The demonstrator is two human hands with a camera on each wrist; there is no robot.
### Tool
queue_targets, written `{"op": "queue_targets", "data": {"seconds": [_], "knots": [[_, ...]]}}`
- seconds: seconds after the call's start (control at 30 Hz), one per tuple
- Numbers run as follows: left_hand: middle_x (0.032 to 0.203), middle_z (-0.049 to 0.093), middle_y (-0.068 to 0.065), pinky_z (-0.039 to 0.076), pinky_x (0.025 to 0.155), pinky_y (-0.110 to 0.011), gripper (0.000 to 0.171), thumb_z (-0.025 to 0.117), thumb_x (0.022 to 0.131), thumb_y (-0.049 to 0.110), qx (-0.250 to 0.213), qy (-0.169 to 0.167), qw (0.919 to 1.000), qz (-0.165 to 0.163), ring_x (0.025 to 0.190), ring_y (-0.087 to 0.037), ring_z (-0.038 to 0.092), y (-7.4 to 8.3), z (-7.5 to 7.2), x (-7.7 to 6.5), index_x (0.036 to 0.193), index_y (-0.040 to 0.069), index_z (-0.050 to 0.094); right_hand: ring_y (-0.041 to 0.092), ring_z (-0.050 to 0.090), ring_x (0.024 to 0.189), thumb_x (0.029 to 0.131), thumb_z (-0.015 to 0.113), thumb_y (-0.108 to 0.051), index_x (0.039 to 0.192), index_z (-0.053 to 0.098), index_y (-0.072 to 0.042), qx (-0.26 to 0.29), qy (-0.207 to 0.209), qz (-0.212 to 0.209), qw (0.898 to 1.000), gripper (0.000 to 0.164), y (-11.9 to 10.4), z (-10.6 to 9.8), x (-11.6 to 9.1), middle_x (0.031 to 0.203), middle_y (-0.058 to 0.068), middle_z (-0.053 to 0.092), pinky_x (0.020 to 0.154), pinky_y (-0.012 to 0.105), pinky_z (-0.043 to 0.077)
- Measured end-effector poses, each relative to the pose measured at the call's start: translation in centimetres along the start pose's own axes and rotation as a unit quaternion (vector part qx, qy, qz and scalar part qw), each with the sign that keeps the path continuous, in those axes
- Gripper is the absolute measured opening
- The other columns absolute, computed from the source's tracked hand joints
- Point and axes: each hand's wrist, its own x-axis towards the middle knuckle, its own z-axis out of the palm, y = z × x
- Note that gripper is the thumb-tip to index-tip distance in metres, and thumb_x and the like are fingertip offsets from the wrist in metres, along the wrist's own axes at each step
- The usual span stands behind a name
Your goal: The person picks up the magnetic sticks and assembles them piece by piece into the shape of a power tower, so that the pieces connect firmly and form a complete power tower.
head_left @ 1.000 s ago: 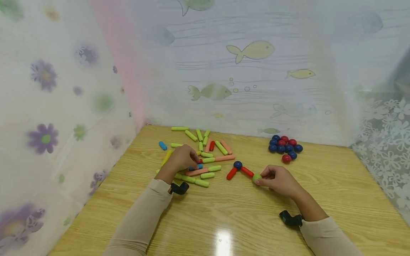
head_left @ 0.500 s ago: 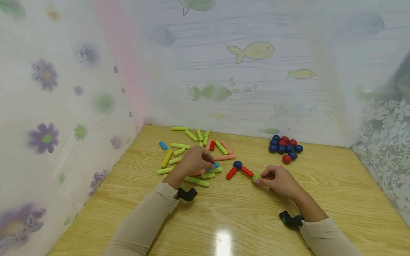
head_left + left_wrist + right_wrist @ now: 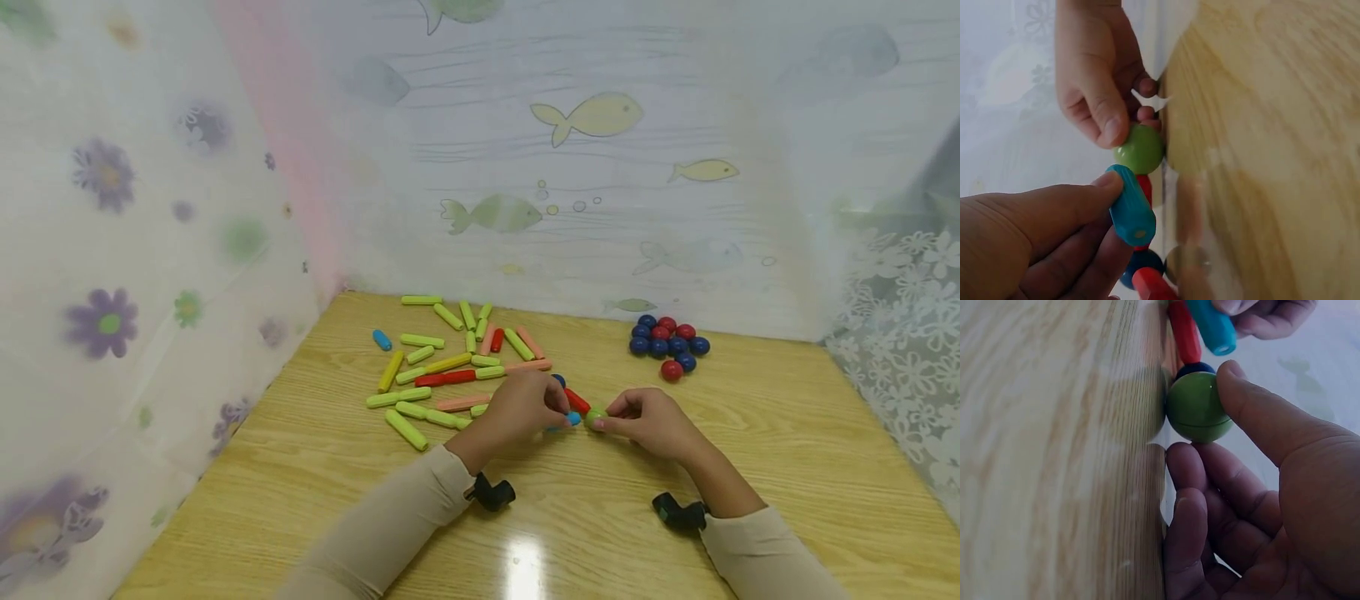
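Note:
Between thumb and fingers my left hand (image 3: 525, 408) pinches a short blue rod (image 3: 1132, 206), its end close to a green ball (image 3: 1140, 150). My right hand (image 3: 651, 423) holds that green ball between thumb and fingertips, low over the table. A red rod (image 3: 577, 400) runs from the green ball to a dark blue ball (image 3: 1142, 267). Another red rod (image 3: 1154, 284) extends from the dark blue ball; the left hand hides it in the head view.
Several lime, salmon, yellow and red rods lie loose on the wooden table (image 3: 585, 517) at left, including a lime rod (image 3: 406, 429). Dark blue and red balls (image 3: 671, 370) cluster at the back right. Patterned curtains (image 3: 480, 150) stand behind and at left.
My left hand has picked up the blue rod from among the loose rods and carried it right, up to the green ball. The right hand has stayed nearly still, holding that ball.

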Motion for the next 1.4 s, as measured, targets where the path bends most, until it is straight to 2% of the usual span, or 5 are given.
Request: {"op": "queue_targets", "data": {"seconds": [0.27, 0.8, 1.03, 1.13, 1.4], "knots": [[0.078, 0.069, 0.017, 0.049, 0.063, -0.02, 0.016, 0.088, 0.084, 0.027, 0.05, -0.009, 0.9984, -0.022, 0.071, 0.001, 0.059, 0.5, 1.2, 0.5, 0.078, 0.026, 0.074, 0.021, 0.06, 0.066, 0.09, 0.08, -0.044, 0.099, 0.075, -0.011, -0.003, -0.002, 0.001, 1.0, 0.034, 0.1, 0.0, 0.1, 0.087, 0.003, 0.072, 0.058, 0.033, 0.053], [0.079, 0.067, 0.018, 0.047, 0.059, -0.019, 0.015, 0.087, 0.086, 0.028, 0.053, -0.005, 0.9984, -0.017, 0.07, -0.001, 0.056, 1.0, 1.7, 0.9, 0.078, 0.025, 0.075, 0.019, 0.06, 0.07, 0.09, 0.08, -0.045, 0.097, 0.076, -0.011, -0.006, 0.0, 0.002, 1.0, 0.035, 0.3, -0.1, -0.1, 0.088, 0.002, 0.073, 0.06, 0.031, 0.052], [0.094, 0.07, 0.01, 0.052, 0.07, -0.021, 0.006, 0.075, 0.097, 0.023, 0.004, 0.043, 0.999, -0.012, 0.083, -0.007, 0.063, -0.3, 0.2, 1.1, 0.099, 0.019, 0.077, 0.019, 0.06, 0.069, 0.091, 0.08, -0.044, 0.1, 0.076, -0.011, 0.0, -0.005, 0.001, 1.0, 0.035, 0.1, -0.1, 0.0, 0.09, 0.003, 0.073, 0.061, 0.031, 0.053], [0.114, 0.073, 0.002, 0.051, 0.067, -0.022, 0.02, 0.069, 0.1, 0.012, -0.007, 0.061, 0.9979, -0.022, 0.103, -0.015, 0.068, -1.3, -0.7, 1.3, 0.118, 0.015, 0.076, 0.019, 0.061, 0.073, 0.091, 0.079, -0.042, 0.105, 0.076, -0.009, 0.002, -0.004, -0.004, 1.0, 0.036, 0.0, -0.2, 0.0, 0.094, 0.004, 0.074, 0.062, 0.03, 0.054], [0.153, 0.057, 0.003, 0.04, 0.061, -0.022, 0.039, 0.062, 0.098, -0.003, 0.007, -0.038, 0.999, -0.022, 0.136, -0.025, 0.058, -3.4, -2.1, 1.8, 0.129, 0.018, 0.074, 0.018, 0.064, 0.08, 0.097, 0.074, -0.036, 0.128, 0.072, -0.003, 0.013, -0.008, -0.024, 1.0, 0.045, 0.2, -0.4, 0.0, 0.114, 0.01, 0.075, 0.065, 0.03, 0.056]]}}
